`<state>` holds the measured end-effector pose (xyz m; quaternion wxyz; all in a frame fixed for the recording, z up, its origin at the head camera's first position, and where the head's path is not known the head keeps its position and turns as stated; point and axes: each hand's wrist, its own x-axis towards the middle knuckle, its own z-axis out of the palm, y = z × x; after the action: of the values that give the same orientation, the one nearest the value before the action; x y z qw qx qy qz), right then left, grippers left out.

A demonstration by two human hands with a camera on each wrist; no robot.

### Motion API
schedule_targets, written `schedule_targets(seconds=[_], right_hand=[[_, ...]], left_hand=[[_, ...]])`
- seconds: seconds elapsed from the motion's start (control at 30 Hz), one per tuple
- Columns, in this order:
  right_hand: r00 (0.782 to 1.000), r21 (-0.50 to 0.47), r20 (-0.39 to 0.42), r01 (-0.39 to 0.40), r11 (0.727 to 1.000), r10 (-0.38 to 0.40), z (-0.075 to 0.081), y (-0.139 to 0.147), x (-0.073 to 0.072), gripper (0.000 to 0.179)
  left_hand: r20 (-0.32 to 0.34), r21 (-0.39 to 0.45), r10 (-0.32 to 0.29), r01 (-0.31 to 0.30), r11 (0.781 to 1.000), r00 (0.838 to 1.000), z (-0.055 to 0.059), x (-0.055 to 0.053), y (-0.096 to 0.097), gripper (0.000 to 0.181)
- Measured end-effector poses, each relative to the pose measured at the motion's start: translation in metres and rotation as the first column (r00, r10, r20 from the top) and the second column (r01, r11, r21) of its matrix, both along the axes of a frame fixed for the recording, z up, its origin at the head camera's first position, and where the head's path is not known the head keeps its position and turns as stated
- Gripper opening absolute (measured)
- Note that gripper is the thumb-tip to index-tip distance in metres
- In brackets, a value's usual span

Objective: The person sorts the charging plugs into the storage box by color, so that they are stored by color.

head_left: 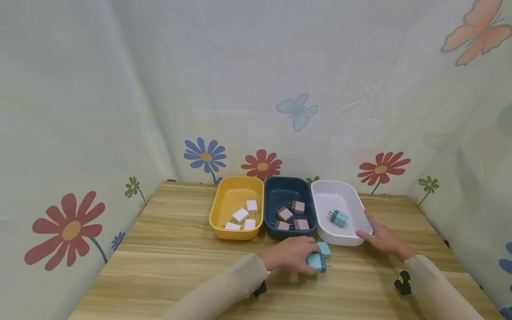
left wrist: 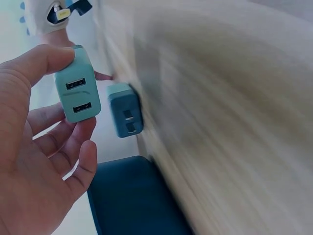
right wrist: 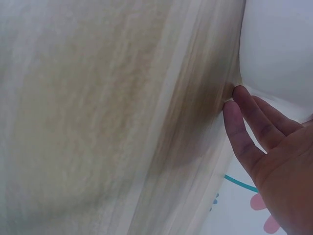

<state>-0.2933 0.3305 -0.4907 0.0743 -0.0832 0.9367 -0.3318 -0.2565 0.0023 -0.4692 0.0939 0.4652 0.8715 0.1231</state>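
Note:
My left hand (head_left: 291,254) pinches a teal wall charger (left wrist: 77,88) between thumb and fingers, its two USB ports facing the wrist camera. In the head view its metal prongs point right, low over the table. Just beyond it a second teal charger (left wrist: 125,111) lies on the tabletop. My right hand (head_left: 382,238) holds the near right corner of a white tray (head_left: 336,240), thumb at the rim and fingers along the outer wall. Inside that tray lies one teal charger (head_left: 338,218). In the right wrist view, two fingertips (right wrist: 234,115) reach down by the tray's base.
Left of the white tray stand a navy tray (head_left: 288,186) with several pink-and-brown chargers (head_left: 301,224) and a yellow tray (head_left: 236,184) with several white chargers (head_left: 240,215). All three trays stand side by side on the wooden table (head_left: 168,249), before a flowered curtain (head_left: 240,111).

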Motion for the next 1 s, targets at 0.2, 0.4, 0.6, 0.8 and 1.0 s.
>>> schedule_targets(seconds=[0.2,0.4,0.6,0.8,1.0], right_hand=[[1.000,0.001,0.015,0.005,1.000,-0.005,0.000,-0.002,0.002,0.101],[1.000,0.001,0.024,0.006,1.000,-0.006,0.003,-0.004,0.004,0.100],[1.000,0.004,0.022,0.013,1.000,-0.013,0.003,-0.004,0.003,0.101],[1.000,0.007,0.002,0.011,1.000,-0.011,0.001,-0.002,0.001,0.101],[1.000,0.019,-0.007,0.011,1.000,-0.011,-0.001,-0.003,0.002,0.101]], left_hand=[[-0.014,0.019,-0.004,0.005,1.000,1.000,0.005,-0.003,0.004,0.050],[-0.015,0.021,0.004,-0.004,1.000,1.000,0.008,-0.005,0.007,0.052],[-0.021,0.016,0.009,-0.009,1.000,1.000,0.007,-0.007,0.008,0.052],[-0.026,0.011,0.003,-0.002,1.000,1.000,0.005,-0.009,0.009,0.051],[-0.022,-0.004,0.008,-0.008,1.000,1.000,-0.003,-0.009,0.011,0.048]])
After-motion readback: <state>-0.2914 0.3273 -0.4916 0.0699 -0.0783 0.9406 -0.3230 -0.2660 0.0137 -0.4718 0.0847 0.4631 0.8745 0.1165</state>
